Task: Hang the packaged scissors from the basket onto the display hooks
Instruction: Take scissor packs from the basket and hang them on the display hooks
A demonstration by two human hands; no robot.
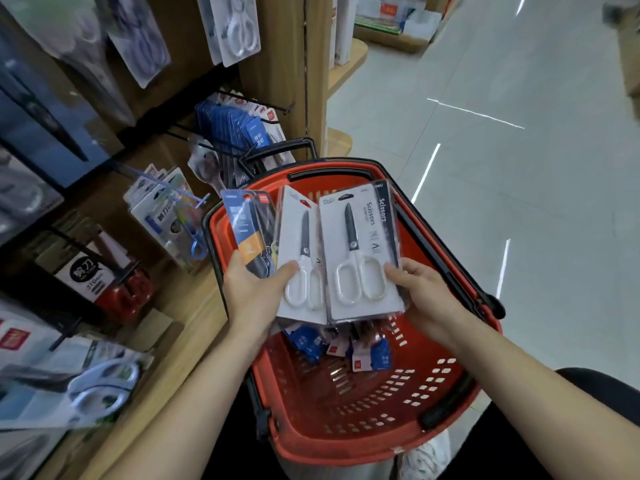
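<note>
Red plastic basket (363,427) fills the frame's centre; above it your left hand (254,292) grips a fan of scissor packs (304,258), while your right hand (420,296) clasps the white-handled pack (363,254). Display hooks (256,107) sit upper left.

Two hands (258,289); three held packs (360,258) — one basket (346,427).

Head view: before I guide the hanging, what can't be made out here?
- Basket contents: mostly hidden by the packs held in the left hand and right hand.
- Left hand's pack count: overlapping.
- Upper-left display packs: motion-blurred.
- Hang holes: too small.
</note>
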